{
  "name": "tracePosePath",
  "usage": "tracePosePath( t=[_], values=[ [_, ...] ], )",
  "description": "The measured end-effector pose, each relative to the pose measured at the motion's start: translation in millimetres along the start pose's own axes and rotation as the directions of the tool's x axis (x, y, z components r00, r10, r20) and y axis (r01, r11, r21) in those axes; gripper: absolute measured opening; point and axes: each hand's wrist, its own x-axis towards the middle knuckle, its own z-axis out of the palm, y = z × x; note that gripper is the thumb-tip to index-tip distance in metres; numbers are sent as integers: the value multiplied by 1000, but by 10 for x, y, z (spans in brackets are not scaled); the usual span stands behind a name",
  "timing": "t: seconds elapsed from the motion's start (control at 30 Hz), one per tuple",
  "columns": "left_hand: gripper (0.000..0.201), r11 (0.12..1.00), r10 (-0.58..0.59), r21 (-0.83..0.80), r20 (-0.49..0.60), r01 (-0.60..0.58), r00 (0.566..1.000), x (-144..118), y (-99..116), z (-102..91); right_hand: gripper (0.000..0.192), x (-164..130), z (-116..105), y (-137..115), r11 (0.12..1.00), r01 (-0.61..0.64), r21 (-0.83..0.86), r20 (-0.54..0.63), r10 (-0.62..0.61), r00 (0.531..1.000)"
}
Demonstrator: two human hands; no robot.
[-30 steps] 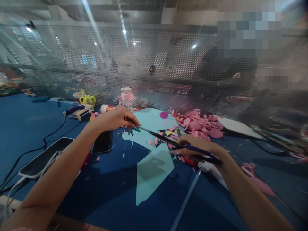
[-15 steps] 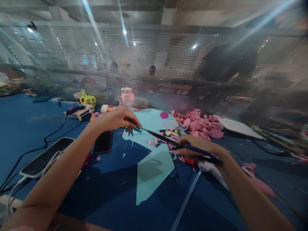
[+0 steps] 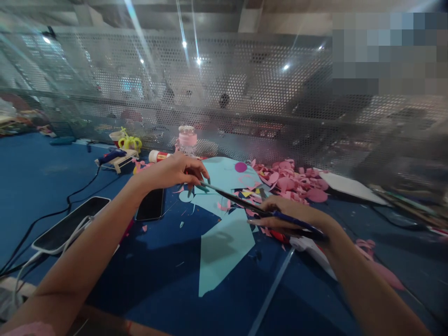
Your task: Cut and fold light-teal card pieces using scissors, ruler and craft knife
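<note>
1 pr scissors (image 3: 241, 201) — in R hand (image 3: 297, 208), gripped by handles, right of centre, blades pointing left above teal sheet (image 3: 226, 259), near. L hand (image 3: 178, 170), farther left: fingers bunched at blade tips; can't tell if holding a bit. Risk: nicked fingertip — cause, blades slipping/closing so close.

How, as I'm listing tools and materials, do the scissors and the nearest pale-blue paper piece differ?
The scissors are dark-bladed with blue handles; the paper piece is pale blue. The scissors are long and narrow; the paper piece is broad and angular. The right hand holds the scissors; the paper piece lies on the table.
</note>
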Motion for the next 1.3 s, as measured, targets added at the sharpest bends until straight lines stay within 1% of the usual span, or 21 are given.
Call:
tracePosePath(
  t=[0.07, 0.1, 0.2, 0.23, 0.3, 0.33, 0.4, 0.47, 0.53, 0.57, 0.63, 0.67, 0.7, 0.77, 0.83, 0.87, 1.0, 1.17, 1.3],
  values=[
    [16, 1000, -3, -11, -8, 3, 1000, -2, 8, -9, 41, -24, -13, -48, 999, -34, 22, 72, 32, 997],
    [16, 1000, -2, -14, -24, 2, 1000, 0, 10, -10, 41, -35, -21, -61, 999, -40, 26, 81, 38, 996],
    [19, 997, 2, -71, -127, -11, 992, 34, 2, 23, 40, -51, -44, -45, 996, -6, 85, 30, 4, 1000],
    [20, 992, -3, -124, -171, -18, 985, 56, -5, 49, 40, -49, -47, -28, 993, 13, 120, 9, -14, 1000],
    [24, 955, -37, -293, -263, -43, 964, 110, -18, 126, 39, -29, -39, 6, 979, 46, 200, -44, -37, 998],
    [27, 923, -65, -380, -307, -60, 950, 138, -22, 174, 39, -11, -26, 18, 969, 55, 240, -80, -37, 996],
    [33, 838, -119, -538, -342, -90, 932, 190, -24, 282, 40, 42, 22, 28, 941, 83, 328, -189, -21, 982],
    [34, 727, -164, -677, -329, -111, 930, 222, -21, 397, 40, 108, 100, 15, 894, 146, 425, -330, 3, 944],
    [28, 597, -219, -793, -305, -120, 927, 232, -15, 507, 41, 168, 194, -16, 850, 187, 492, -406, 33, 913],
    [25, 535, -253, -838, -275, -103, 927, 230, -11, 558, 41, 190, 243, -37, 846, 210, 490, -439, 31, 898],
    [22, 435, -305, -898, -208, -58, 929, 221, 3, 648, 38, 211, 330, -84, 856, 255, 450, -496, 2, 868],
    [21, 399, -318, -916, -168, -29, 933, 215, 13, 687, 36, 211, 365, -108, 863, 272, 426, -514, -16, 857],
    [20, 374, -323, -928, -136, -6, 937, 210, 25, 722, 33, 205, 391, -132, 867, 282, 410, -523, -30, 852],
    [20, 343, -324, -939, -102, 17, 940, 204, 51, 779, 27, 182, 420, -173, 879, 274, 389, -506, -44, 861],
    [22, 332, -334, -943, -114, 4, 936, 202, 72, 816, 21, 157, 424, -204, 912, 248, 327, -482, -65, 874],
    [23, 331, -344, -944, -128, -8, 930, 203, 78, 828, 19, 146, 422, -216, 931, 237, 279, -482, -78, 873],
    [23, 329, -397, -944, -152, -14, 905, 209, 72, 843, 11, 139, 428, -237, 983, 167, 80, -514, -103, 852],
    [21, 282, -466, -958, -179, -46, 867, 226, 60, 845, 12, 182, 491, -247, 988, 113, -104, -560, -152, 815],
    [22, 310, -491, -947, -238, -87, 838, 245, 64, 865, 11, 194, 538, -246, 976, 31, -217, -590, -156, 792]
  ],
)
